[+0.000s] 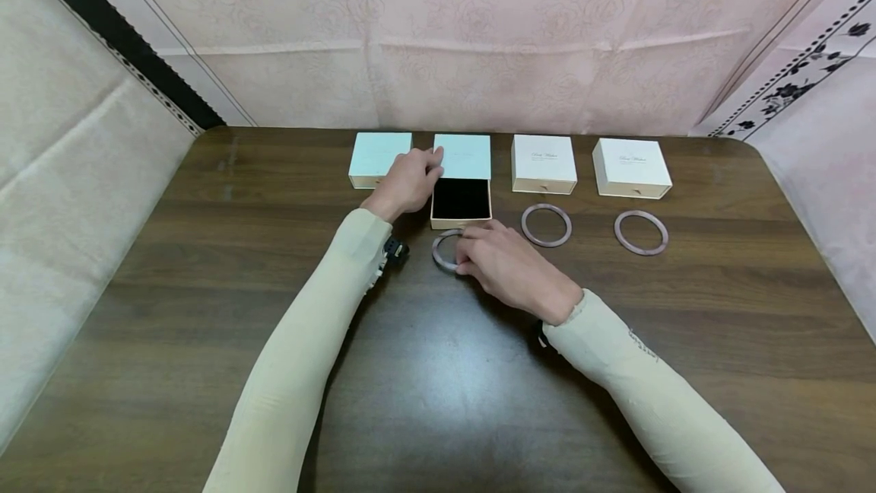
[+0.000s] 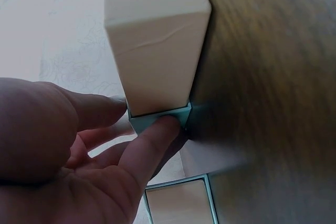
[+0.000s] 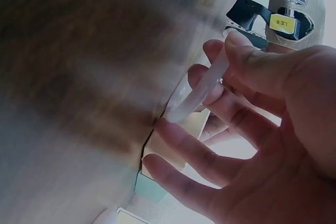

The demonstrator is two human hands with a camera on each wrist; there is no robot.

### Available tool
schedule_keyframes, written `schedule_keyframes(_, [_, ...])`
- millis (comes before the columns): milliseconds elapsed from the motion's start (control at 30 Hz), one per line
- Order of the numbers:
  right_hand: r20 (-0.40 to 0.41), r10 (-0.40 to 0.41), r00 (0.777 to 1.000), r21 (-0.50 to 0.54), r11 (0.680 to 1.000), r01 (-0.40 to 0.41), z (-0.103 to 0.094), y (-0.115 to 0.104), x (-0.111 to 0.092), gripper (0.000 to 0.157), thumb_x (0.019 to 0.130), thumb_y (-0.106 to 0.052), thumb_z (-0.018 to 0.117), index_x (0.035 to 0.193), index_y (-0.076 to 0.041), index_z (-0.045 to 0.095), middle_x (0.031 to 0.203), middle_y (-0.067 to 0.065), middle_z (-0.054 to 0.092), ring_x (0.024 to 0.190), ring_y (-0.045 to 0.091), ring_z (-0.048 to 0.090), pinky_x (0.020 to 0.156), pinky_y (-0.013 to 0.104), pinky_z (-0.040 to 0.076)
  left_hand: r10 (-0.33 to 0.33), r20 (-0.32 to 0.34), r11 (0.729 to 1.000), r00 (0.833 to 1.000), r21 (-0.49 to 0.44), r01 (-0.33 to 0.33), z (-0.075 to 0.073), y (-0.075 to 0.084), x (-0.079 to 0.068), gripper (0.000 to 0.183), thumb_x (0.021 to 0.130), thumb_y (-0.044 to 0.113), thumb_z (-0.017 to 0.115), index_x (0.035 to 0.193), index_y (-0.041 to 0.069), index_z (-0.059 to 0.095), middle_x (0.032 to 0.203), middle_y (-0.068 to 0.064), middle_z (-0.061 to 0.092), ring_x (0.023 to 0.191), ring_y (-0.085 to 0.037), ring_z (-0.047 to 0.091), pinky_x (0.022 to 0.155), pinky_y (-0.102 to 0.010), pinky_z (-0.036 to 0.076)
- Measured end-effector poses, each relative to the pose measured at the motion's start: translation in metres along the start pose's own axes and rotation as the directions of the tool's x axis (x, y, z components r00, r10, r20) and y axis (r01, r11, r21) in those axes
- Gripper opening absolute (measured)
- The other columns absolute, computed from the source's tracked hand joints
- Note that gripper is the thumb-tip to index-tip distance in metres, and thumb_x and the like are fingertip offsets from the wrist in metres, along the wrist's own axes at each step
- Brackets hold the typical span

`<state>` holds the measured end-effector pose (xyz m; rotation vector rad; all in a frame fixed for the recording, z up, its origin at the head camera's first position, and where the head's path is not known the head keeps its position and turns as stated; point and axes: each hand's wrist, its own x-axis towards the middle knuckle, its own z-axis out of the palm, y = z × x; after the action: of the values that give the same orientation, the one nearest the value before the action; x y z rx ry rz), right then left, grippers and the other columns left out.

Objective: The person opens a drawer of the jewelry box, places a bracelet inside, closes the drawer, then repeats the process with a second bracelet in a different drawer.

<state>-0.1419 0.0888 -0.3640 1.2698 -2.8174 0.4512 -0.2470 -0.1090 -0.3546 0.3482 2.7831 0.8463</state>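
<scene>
A light teal gift box (image 1: 468,158) stands near the table's back, its drawer (image 1: 461,224) pulled out toward me, showing a black lining. My left hand (image 1: 405,181) grips this box's cover at its left side; in the left wrist view, thumb and fingers are on the teal cover (image 2: 186,113) beside the cream drawer side (image 2: 155,61). Just in front of the drawer, my right hand (image 1: 513,265) pinches a pale lilac bangle (image 1: 439,256) between thumb and fingers. The right wrist view shows the bangle (image 3: 197,97) tilted, while the other fingers spread out.
Another teal box (image 1: 378,154) is left of the gripped one, partly behind my left hand. Two white boxes (image 1: 544,162) (image 1: 633,166) stand to the right, both shut. In front of them lie two more bangles (image 1: 568,228) (image 1: 664,234). A patterned pale cloth (image 1: 479,21) hangs behind the table.
</scene>
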Motion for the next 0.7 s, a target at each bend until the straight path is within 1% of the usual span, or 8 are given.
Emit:
schedule_keyframes(133, [0.002, 0.007, 1.0, 0.0, 1.0, -0.007, -0.0015, -0.0016, -0.001, 0.013, 0.095, -0.019, 0.073, 0.084, -0.014, 0.069, 0.089, -0.002, 0.066, 0.092, 0.024, 0.061, 0.079, 0.04, 0.05, 0.003, -0.001, 1.0, 1.0, 0.002, -0.003, 0.0002, 0.0, 0.0, 0.048, 0.112, 0.022, 0.039, 0.159, 0.013, 0.034, 0.168, -0.011, 0.029, 0.053, -0.023, 0.048, 0.091, -0.035, 0.046])
schedule_keyframes(233, [0.01, 0.021, 1.0, -0.003, 1.0, -0.021, -0.0026, -0.0026, -0.0012, 0.013, 0.096, -0.02, 0.073, 0.084, -0.016, 0.069, 0.093, -0.003, 0.067, 0.095, 0.026, 0.062, 0.076, 0.041, 0.05, 0.0, 0.003, 1.0, 1.0, 0.001, 0.0, 0.0003, 0.0001, 0.0003, 0.049, 0.112, 0.023, 0.038, 0.16, 0.013, 0.032, 0.168, -0.01, 0.028, 0.049, -0.02, 0.045, 0.089, -0.036, 0.047])
schedule_keyframes(300, [0.016, 0.031, 0.999, 0.0, 1.0, -0.031, -0.0035, -0.0033, -0.0013, 0.014, 0.096, -0.02, 0.073, 0.083, -0.016, 0.069, 0.094, -0.003, 0.067, 0.096, 0.026, 0.062, 0.075, 0.041, 0.05, 0.0, 0.003, 1.0, 1.0, 0.002, 0.0, 0.0001, 0.0001, 0.0004, 0.049, 0.112, 0.023, 0.038, 0.16, 0.013, 0.032, 0.168, -0.01, 0.028, 0.05, -0.021, 0.045, 0.089, -0.035, 0.046])
schedule_keyframes(433, [0.033, 0.052, 0.998, 0.016, 0.999, -0.052, -0.0048, -0.0047, -0.0014, 0.015, 0.096, -0.02, 0.072, 0.082, -0.016, 0.069, 0.094, -0.003, 0.067, 0.101, 0.027, 0.061, 0.074, 0.041, 0.049, 0.001, 0.0, 1.0, 1.0, 0.002, -0.001, 0.0001, 0.0001, 0.0001, 0.049, 0.112, 0.023, 0.039, 0.16, 0.014, 0.033, 0.168, -0.011, 0.029, 0.057, -0.027, 0.051, 0.089, -0.036, 0.046])
schedule_keyframes(500, [0.043, 0.063, 0.997, 0.023, 0.998, -0.064, -0.0052, -0.0055, -0.0014, 0.015, 0.097, -0.021, 0.072, 0.083, -0.016, 0.069, 0.094, -0.003, 0.067, 0.103, 0.027, 0.059, 0.074, 0.041, 0.048, 0.003, -0.002, 1.0, 1.0, 0.003, -0.003, 0.0002, 0.0003, 0.0, 0.048, 0.112, 0.023, 0.039, 0.16, 0.014, 0.033, 0.168, -0.011, 0.029, 0.06, -0.029, 0.052, 0.089, -0.035, 0.046])
schedule_keyframes(567, [0.052, 0.071, 0.996, 0.027, 0.997, -0.073, -0.0055, -0.0059, -0.0014, 0.016, 0.097, -0.021, 0.072, 0.082, -0.016, 0.069, 0.094, -0.003, 0.066, 0.104, 0.026, 0.057, 0.073, 0.04, 0.046, 0.0, -0.001, 1.0, 1.0, -0.001, 0.0, 0.0002, 0.0003, 0.0, 0.048, 0.112, 0.023, 0.039, 0.16, 0.014, 0.033, 0.168, -0.011, 0.029, 0.056, -0.028, 0.051, 0.087, -0.036, 0.046])
schedule_keyframes(700, [0.061, 0.074, 0.995, 0.026, 0.997, -0.076, -0.0051, -0.0058, -0.0012, 0.016, 0.098, -0.022, 0.071, 0.083, -0.016, 0.069, 0.094, -0.004, 0.066, 0.106, 0.026, 0.057, 0.074, 0.038, 0.044, -0.002, 0.004, 1.0, 1.0, -0.002, 0.002, -0.0002, 0.0004, -0.0005, 0.049, 0.112, 0.023, 0.038, 0.16, 0.014, 0.033, 0.168, -0.011, 0.029, 0.049, -0.021, 0.046, 0.084, -0.035, 0.046])
